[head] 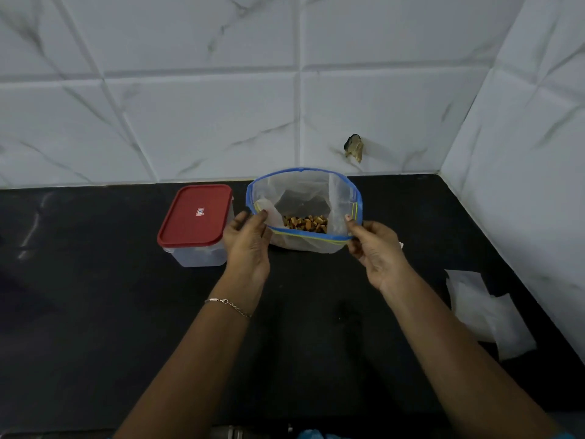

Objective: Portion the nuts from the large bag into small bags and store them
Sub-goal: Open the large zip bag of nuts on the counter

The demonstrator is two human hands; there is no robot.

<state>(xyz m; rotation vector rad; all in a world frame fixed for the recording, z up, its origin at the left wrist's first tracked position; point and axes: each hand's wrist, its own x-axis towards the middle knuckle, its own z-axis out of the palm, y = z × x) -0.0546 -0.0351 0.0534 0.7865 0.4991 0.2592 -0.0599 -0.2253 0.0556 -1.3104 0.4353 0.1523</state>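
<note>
**Head view: keep the large bag open and steady before portioning**

The large bag (304,198) stands on the dark bench (95,312), close to the tiled back wall, and its blue zip rim is spread into a wide mouth. The nuts (305,223) lie as a low heap at the bottom; the upper part is only thin, empty film. The left hand (248,245) pinches the left side of the rim and the right hand (376,251) pinches the near right side, so the fingers (262,213) of both hands are grasping the bag and nothing else.

In my judgement, such soft film will fold in as soon as one hand lets go. It would be wise to turn the rim outward first, so that the bag stands by itself and one hand becomes free.

The small bags (484,312) lie flat at the right edge of the bench, well apart from the large bag. One of them should be brought nearer, so that nuts do not spill on the way. The container (194,217) with the red lid stands just beside the large bag on the left. It is closed and needs opening before anything is stored.
</note>
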